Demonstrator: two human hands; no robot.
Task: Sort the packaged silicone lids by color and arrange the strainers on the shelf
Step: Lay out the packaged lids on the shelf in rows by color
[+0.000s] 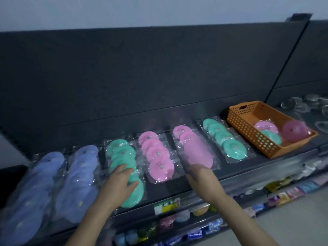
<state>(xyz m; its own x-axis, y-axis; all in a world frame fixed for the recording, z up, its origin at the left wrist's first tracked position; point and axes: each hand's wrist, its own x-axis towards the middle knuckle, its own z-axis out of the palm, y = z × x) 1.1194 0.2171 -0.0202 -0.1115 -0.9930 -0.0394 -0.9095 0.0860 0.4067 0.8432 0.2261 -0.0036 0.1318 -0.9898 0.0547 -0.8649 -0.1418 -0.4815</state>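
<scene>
Packaged silicone lids lie in rows on a dark shelf. From the left: two purple rows, a teal row, a pink row, a second pink row and a teal row. My left hand lies flat on the near end of the left teal row, fingers spread. My right hand touches the near end of the second pink row, which is blurred; whether it grips the pack is unclear. An orange basket at the right holds pink and teal lids and a pink strainer-like dome.
Clear glass pieces sit on the shelf right of the basket. A dark back panel rises behind the shelf. Lower shelves carry colourful packaged goods. A price label hangs on the shelf's front edge.
</scene>
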